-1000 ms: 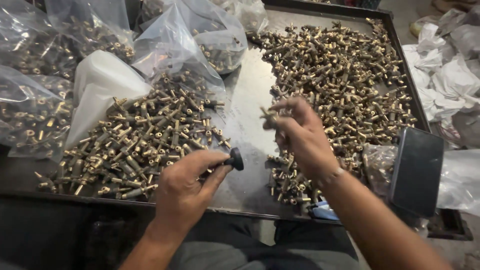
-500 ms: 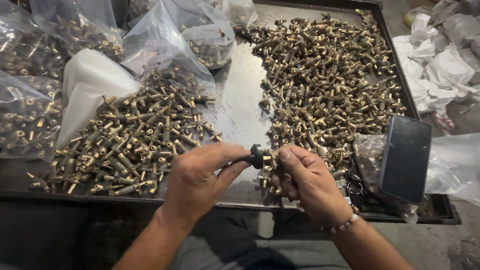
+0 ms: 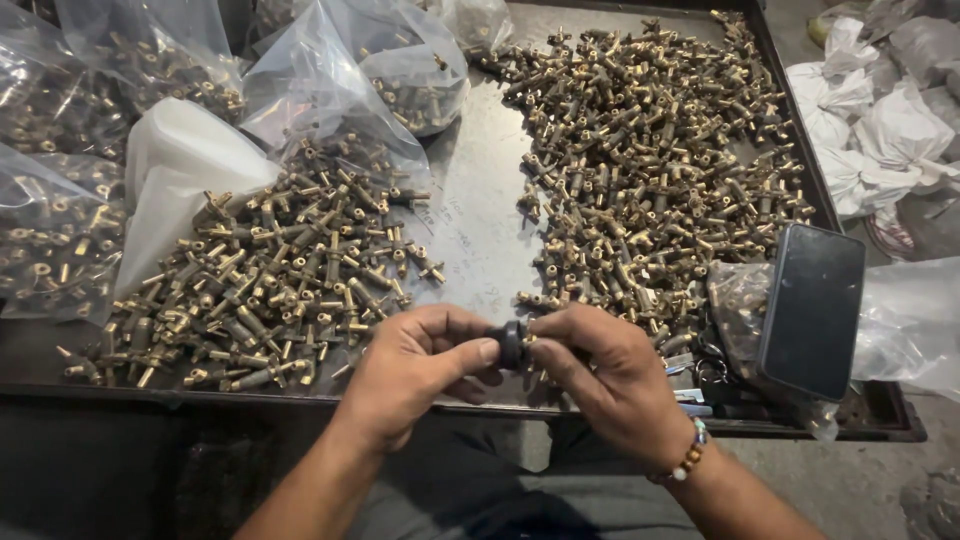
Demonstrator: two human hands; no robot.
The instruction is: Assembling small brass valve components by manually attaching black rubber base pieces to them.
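My left hand [image 3: 415, 370] and my right hand [image 3: 605, 375] meet at the near edge of a dark metal tray [image 3: 480, 215]. Between their fingertips sits a small black round knob [image 3: 510, 345], pinched by the left thumb and fingers. The right fingers press a small brass fitting against the knob; most of that fitting is hidden by the fingers. A heap of brass valve fittings [image 3: 260, 285] lies just left of the hands. A larger, looser heap of brass fittings [image 3: 650, 160] spreads over the right half of the tray.
Clear plastic bags of brass parts [image 3: 60, 240] crowd the left and back of the tray, with a white bag [image 3: 180, 180] among them. A black phone [image 3: 812, 310] leans on a bag at the right front. Crumpled white bags [image 3: 870, 130] lie beyond the right rim.
My right hand came back from the right heap with a fitting and joined the left hand at the knob. Both hands now press together at the tray's front edge.
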